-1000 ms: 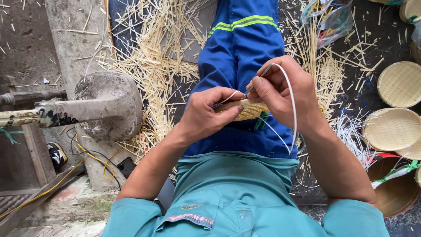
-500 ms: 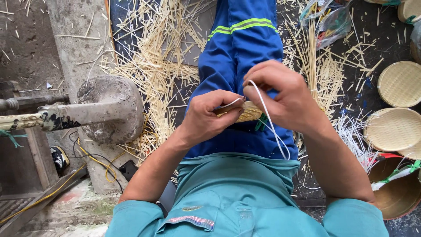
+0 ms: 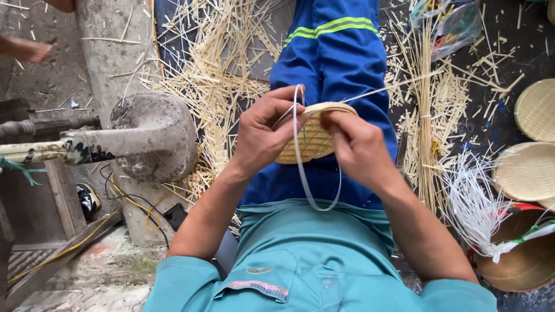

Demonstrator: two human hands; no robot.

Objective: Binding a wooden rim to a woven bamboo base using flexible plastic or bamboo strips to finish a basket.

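Note:
A small round woven bamboo tray (image 3: 312, 136) is tilted up over my lap, its woven face toward me. My left hand (image 3: 263, 136) grips its left rim, and my right hand (image 3: 358, 147) grips its right rim with the thumb on the edge. A thin white plastic strip (image 3: 298, 156) rises at my left fingertips, runs down across the tray and loops below both hands. My blue trouser legs (image 3: 341, 58) with a yellow-green reflective band stretch away beneath the tray.
Loose bamboo splints (image 3: 214, 81) litter the ground. Finished woven trays (image 3: 529, 170) and a bundle of white strips (image 3: 474, 208) lie at the right. A grey concrete-mounted machine (image 3: 144, 138) with cables stands at the left. Another person's hand (image 3: 29, 51) shows at the top left.
The tray has turned from edge-on and nearly hidden to face-up between my hands. My right hand has dropped from over the tray to its right rim. The strip loop has swung to the middle.

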